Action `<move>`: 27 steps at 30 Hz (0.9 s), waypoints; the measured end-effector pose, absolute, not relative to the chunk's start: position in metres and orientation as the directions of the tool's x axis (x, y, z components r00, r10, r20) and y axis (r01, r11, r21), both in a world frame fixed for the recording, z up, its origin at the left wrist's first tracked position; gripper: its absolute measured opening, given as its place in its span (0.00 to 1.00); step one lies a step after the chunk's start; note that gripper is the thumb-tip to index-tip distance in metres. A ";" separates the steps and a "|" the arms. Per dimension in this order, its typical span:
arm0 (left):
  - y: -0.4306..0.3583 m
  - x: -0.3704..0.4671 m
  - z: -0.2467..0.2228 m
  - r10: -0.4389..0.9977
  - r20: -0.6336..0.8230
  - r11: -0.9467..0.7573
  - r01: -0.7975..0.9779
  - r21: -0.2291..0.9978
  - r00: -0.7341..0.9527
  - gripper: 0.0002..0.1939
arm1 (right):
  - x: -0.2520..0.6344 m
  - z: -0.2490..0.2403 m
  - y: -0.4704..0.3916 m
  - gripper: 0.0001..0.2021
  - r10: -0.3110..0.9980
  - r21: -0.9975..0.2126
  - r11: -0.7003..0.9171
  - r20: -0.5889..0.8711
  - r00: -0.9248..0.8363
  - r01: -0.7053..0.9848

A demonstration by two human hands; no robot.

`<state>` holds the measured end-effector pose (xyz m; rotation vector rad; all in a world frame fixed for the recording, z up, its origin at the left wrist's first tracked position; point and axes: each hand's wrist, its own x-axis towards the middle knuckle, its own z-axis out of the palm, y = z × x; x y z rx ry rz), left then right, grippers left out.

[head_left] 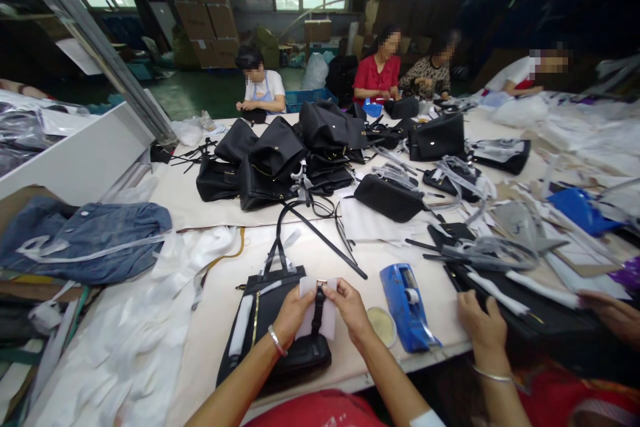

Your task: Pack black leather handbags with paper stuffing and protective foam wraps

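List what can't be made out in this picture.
Head view: the bag's middle, hidden by the white sheet and left hand.
Head view: whether the buckle is fastened, too small.
Head view: a co-worker's hand, cut off by the right edge.
Head view: marks on the red shirt, cut off by the bottom edge.

Holding a white sheet [329, 323] and a black strap [319, 310] in left hand [294, 312] and right hand [351, 308], over a black bag [269, 313] near the table's [360, 257] front edge.
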<state>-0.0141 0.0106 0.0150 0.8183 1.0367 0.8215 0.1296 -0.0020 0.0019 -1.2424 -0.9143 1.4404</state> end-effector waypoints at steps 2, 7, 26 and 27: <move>0.012 -0.016 0.015 0.871 -0.387 0.445 -0.152 0.883 0.304 0.23 | 0.131 0.002 -0.002 0.18 0.970 -0.952 -0.237 -0.244 0.010 -0.193; 0.013 -0.020 0.016 0.880 -0.336 0.389 -0.104 0.915 0.335 0.23 | 0.132 -0.002 -0.003 0.15 0.980 -0.972 -0.191 -0.196 0.025 -0.133; 0.014 -0.012 0.020 0.902 -0.285 0.330 -0.091 0.940 0.326 0.21 | 0.132 -0.009 0.000 0.13 0.983 -0.974 -0.141 -0.116 0.146 0.177; 0.015 -0.012 0.021 0.900 -0.282 0.329 -0.094 0.940 0.332 0.21 | 0.132 -0.010 0.001 0.13 0.982 -0.978 -0.145 -0.123 0.141 0.153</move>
